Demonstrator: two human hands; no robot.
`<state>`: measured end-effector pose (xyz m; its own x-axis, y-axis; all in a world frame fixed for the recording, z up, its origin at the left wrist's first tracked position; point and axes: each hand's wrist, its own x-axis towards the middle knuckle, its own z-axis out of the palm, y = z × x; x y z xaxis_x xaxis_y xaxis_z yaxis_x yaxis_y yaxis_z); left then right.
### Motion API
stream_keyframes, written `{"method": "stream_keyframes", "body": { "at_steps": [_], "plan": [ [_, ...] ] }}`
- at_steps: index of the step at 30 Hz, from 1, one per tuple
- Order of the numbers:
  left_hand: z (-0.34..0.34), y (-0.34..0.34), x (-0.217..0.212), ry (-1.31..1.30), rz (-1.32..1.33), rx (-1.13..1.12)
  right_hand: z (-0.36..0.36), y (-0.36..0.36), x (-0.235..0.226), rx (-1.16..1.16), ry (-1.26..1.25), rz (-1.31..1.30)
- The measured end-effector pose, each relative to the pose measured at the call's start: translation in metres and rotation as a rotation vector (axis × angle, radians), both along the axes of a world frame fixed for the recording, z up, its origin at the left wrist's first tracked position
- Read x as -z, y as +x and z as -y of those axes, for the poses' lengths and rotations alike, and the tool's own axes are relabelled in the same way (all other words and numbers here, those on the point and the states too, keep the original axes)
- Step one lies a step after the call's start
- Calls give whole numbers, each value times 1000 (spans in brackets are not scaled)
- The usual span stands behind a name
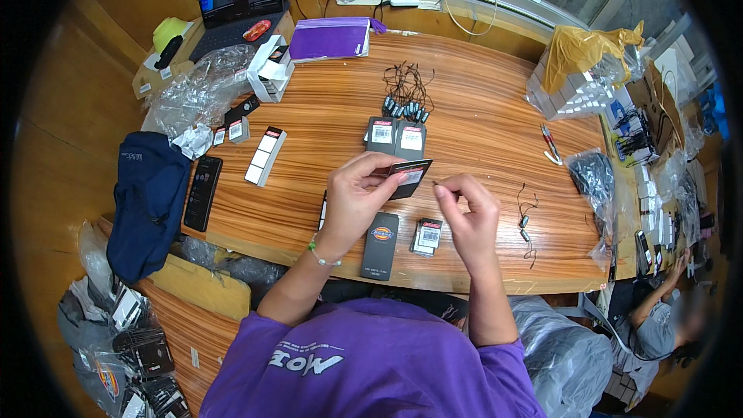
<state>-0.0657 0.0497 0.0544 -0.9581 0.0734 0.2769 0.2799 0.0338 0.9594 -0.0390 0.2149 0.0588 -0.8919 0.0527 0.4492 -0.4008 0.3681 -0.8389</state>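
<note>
Tags with strings lie piled at twelve o'clock on the counter (480,120). Left hand (356,190) holds a black card (410,176); right hand (464,201) pinches a thin string end. Loose strings (526,220) wait at three o'clock.

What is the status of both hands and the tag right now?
Left hand holds dark tag. Right hand pinches thin string end beside it. Nothing between them.

Left hand (357,190): raised above the table edge, forearm rising from the lower frame, wrist bent inward, fingers curled, thumb and fingertips pinched shut. Right hand (468,213): held level just beside it, forearm upright, fingers folded, thumb and forefinger apparently pressed together at the tip, though too small to confirm.
</note>
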Motion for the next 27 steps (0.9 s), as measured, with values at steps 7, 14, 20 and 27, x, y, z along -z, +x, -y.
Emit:
{"method": "stream_keyframes", "body": {
  "at_steps": [7, 14, 20, 27],
  "plan": [
    [-5, 3, -3, -42, -33, -22, 13, -4, -2, 7, 144, -94],
    [-8, 5, 1, 73, 44, 49, 13, -7, -1, 18, 146, -110],
    [-8, 8, -6, -62, 7, 43, 13, -8, 9, -16, -63, 58],
    [-4, 9, -6, -341, -232, 30, 10, -11, 31, -352, -1002, 560]
  ]
}}
